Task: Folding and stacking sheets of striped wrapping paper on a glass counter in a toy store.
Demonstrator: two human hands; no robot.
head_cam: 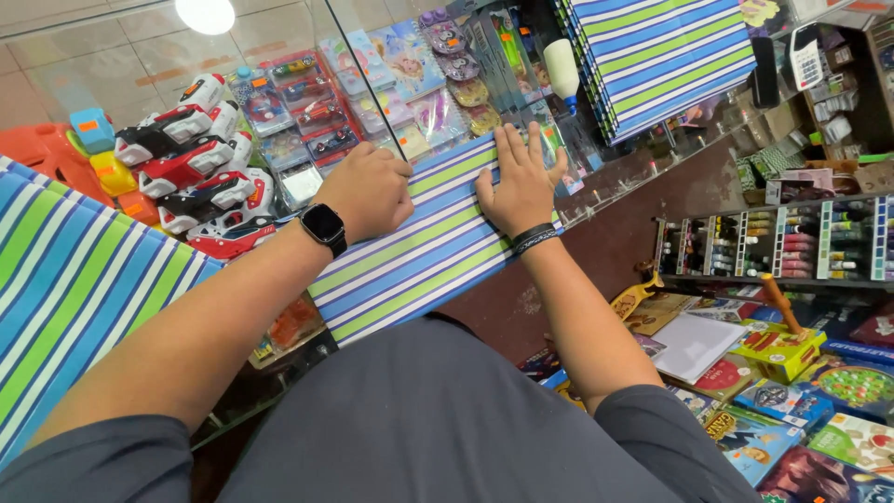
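A: Striped wrapping paper (419,251), in blue, green and white bands, lies on the glass counter (643,168) under both hands. What is each hand doing?

B: Left hand (365,191) is curled into a loose fist, knuckles pressing down on the sheet's upper left part. Right hand (518,183) lies flat, fingers together and stretched forward, palm on the paper near its far edge. Neither pinches anything.

A: Which way does the sheet run?

B: Its long axis goes diagonally, from low on the left, near the body, up to the right toward the far edge. The 2 hands sit side by side at that far end, the right one nearer the paper's right corner.

A: Room around it?

B: Tight. A glue bottle (562,63) and a second striped stack (661,56) stand just beyond the right hand; toy cars (200,177) crowd the left. Another striped sheet (74,298) lies lower left. Below the counter edge on the right are shelves of paint bottles (773,237).
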